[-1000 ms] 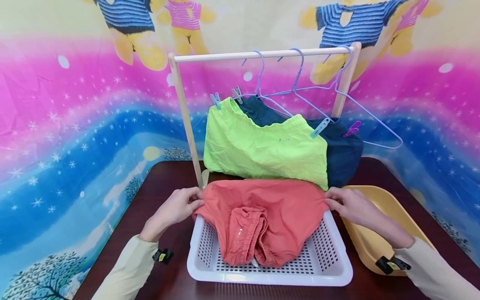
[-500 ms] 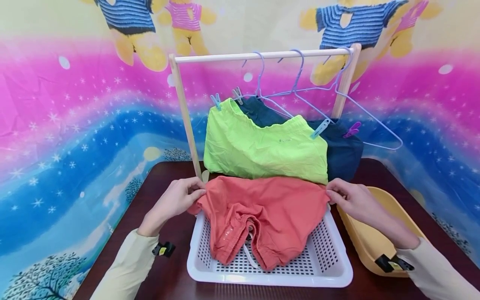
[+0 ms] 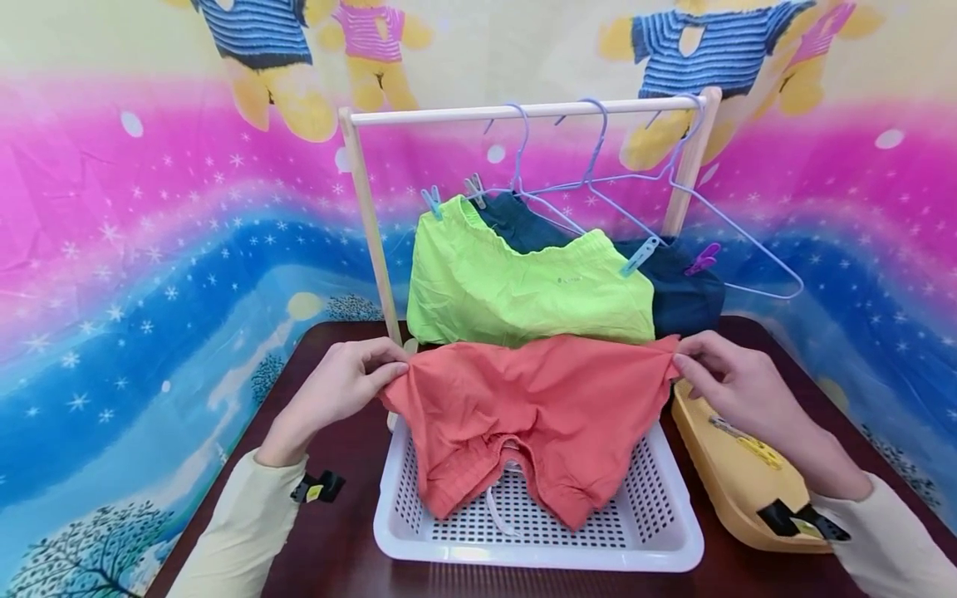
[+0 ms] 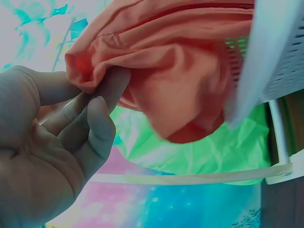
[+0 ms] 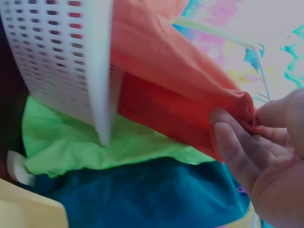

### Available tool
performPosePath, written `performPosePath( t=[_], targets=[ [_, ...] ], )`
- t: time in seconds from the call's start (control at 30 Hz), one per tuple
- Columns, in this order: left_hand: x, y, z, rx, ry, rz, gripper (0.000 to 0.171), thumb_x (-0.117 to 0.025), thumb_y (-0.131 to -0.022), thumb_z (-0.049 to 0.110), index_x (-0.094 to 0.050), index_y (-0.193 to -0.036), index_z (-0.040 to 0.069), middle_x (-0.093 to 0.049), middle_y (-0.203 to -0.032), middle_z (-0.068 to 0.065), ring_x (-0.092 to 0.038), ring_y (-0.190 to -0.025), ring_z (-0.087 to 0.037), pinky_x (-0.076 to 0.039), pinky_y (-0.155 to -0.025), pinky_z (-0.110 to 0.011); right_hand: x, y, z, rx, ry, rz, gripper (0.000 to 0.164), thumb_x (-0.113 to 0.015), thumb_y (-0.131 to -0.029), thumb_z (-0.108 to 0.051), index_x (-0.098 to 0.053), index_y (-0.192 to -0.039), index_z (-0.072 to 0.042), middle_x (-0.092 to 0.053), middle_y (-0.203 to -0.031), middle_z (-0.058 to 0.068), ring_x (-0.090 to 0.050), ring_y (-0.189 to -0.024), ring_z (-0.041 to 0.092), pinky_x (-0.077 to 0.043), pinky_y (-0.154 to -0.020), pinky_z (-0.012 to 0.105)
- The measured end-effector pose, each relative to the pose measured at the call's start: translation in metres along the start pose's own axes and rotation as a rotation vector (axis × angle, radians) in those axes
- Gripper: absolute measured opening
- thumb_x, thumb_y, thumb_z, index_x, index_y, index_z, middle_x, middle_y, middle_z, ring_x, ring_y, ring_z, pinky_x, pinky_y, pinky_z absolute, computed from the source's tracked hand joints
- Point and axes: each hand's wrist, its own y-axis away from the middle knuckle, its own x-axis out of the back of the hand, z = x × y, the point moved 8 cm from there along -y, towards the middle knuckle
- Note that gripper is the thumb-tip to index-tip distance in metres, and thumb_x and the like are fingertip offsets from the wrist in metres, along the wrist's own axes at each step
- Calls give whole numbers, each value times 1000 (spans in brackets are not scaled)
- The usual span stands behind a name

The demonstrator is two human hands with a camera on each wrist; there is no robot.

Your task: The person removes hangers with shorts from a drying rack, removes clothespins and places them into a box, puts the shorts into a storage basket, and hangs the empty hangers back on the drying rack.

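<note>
A pair of coral-red shorts [image 3: 538, 399] is stretched between both hands over a white perforated basket [image 3: 538, 558]. Its gathered, elasticated edge droops toward me into the basket, and a white drawstring [image 3: 496, 513] dangles from it. My left hand [image 3: 347, 378] pinches the far left corner of the cloth; in the left wrist view thumb and fingers [image 4: 100, 118] meet on a fold. At the far right corner, my right hand [image 3: 740, 382] pinches the cloth between thumb and fingers, also seen in the right wrist view.
Behind the basket stands a wooden rack [image 3: 478, 115] with purple hangers [image 3: 594, 158]. Lime-green shorts [image 3: 523, 291] and a dark blue garment [image 3: 688, 291] hang there by clothespins [image 3: 639, 256]. A yellow tray [image 3: 718, 490] with clothespins [image 3: 761, 451] sits at the right.
Both hands have risen and moved slightly apart, lifting the shorts' far edge and stretching it wider. The bunched near edge has spread open, and the drawstring has come into view.
</note>
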Motion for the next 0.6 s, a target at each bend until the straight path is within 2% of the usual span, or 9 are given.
performPosePath(
  t=[0.1, 0.33, 0.47, 0.6],
  targets=[
    [8, 2, 3, -5, -2, 6, 9, -69, -93, 21, -74, -97, 27, -72, -87, 7, -59, -70, -8, -46, -62, -24, 11, 2, 0, -20, -6, 5, 12, -63, -96, -15, -64, -108, -16, -69, -85, -1, -63, -65, 2, -50, -57, 15],
    [20, 13, 15, -42, 22, -8, 10, -69, -92, 21, -73, -97, 30, -69, -82, 11, -55, -63, -8, -45, -58, -24, 27, 12, 0, -67, -58, 38, 16, -64, -95, -11, -64, -110, -17, -67, -82, -17, -65, -67, 0, -50, -60, 12],
    [23, 22, 25, -108, 34, -32, 13, -69, -92, 20, -72, -97, 32, -66, -79, 14, -53, -62, -5, -44, -58, -23, 30, 19, -3, -82, -93, 29, 17, -63, -95, -9, -64, -110, -18, -70, -83, -10, -67, -69, 2, -52, -62, 12],
    [23, 33, 37, -185, 66, -67, 17, -70, -92, 16, -71, -96, 32, -67, -81, 17, -54, -65, -2, -46, -61, -20, 32, 25, -10, -47, -116, 25, 20, -63, -94, -4, -65, -110, -17, -70, -81, -7, -67, -69, 2, -51, -63, 12]
  ],
)
